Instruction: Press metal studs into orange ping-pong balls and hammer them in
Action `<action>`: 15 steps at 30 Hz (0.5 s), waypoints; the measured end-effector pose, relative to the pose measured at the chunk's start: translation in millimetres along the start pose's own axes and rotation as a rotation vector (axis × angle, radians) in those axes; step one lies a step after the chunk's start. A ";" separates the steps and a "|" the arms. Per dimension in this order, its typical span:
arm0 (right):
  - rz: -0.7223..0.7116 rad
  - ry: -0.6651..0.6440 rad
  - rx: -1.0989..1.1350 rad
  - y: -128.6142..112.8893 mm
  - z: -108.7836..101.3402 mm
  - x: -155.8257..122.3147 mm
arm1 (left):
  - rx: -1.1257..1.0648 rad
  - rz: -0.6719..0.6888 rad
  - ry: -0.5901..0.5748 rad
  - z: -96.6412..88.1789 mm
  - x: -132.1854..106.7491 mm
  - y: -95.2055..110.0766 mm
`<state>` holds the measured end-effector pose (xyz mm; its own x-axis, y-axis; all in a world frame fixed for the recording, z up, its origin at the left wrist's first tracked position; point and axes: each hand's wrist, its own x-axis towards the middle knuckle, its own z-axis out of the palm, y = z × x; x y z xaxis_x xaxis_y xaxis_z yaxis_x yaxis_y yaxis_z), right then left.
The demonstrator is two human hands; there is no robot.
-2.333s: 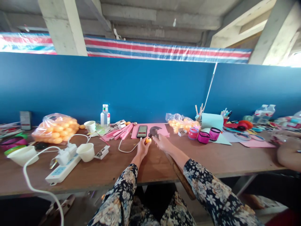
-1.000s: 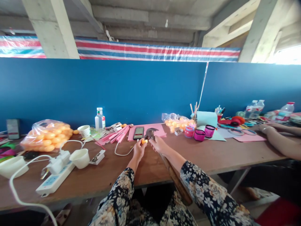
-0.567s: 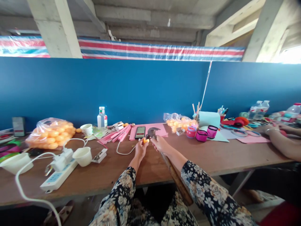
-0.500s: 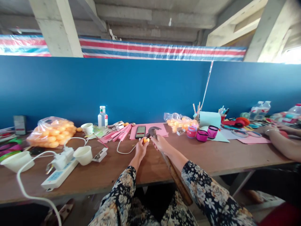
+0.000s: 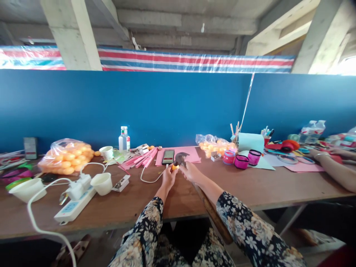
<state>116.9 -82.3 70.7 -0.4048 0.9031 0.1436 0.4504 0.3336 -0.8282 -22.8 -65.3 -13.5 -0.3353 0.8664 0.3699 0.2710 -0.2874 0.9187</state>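
My right hand (image 5: 189,172) is closed round the upper handle of a claw hammer (image 5: 214,213), close below its dark head. The long wooden handle slants down toward my lap, past the table edge. In my left hand (image 5: 168,177), the fingers pinch a small orange ball (image 5: 175,167), which sits right beside the hammer head. Both hands are close together above the table. Just beyond them a phone (image 5: 168,157) with a white cable lies on pink paper (image 5: 191,154). What the far side of the ball looks like is hidden.
On the brown table (image 5: 144,204) at left are a bag of orange balls (image 5: 69,157), a power strip (image 5: 73,207) and a white cup (image 5: 101,184). Another ball bag (image 5: 215,145) and pink-purple bands (image 5: 241,161) lie right. Another person's arm (image 5: 333,170) rests at far right.
The whole view has shifted slightly, so things appear a little further right and lower. My hands keep their hold on the ball and hammer, with the hammer head still close to the ball.
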 end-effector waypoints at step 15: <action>-0.006 0.044 -0.411 21.5 -63.4 -2.3 | 0.027 -0.045 0.027 -0.3 -0.3 2.2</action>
<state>178.0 -60.0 86.9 -0.3781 0.9085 0.1780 0.7321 0.4111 -0.5432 -22.4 -66.4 -11.6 -0.3715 0.8670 0.3322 0.2790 -0.2370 0.9306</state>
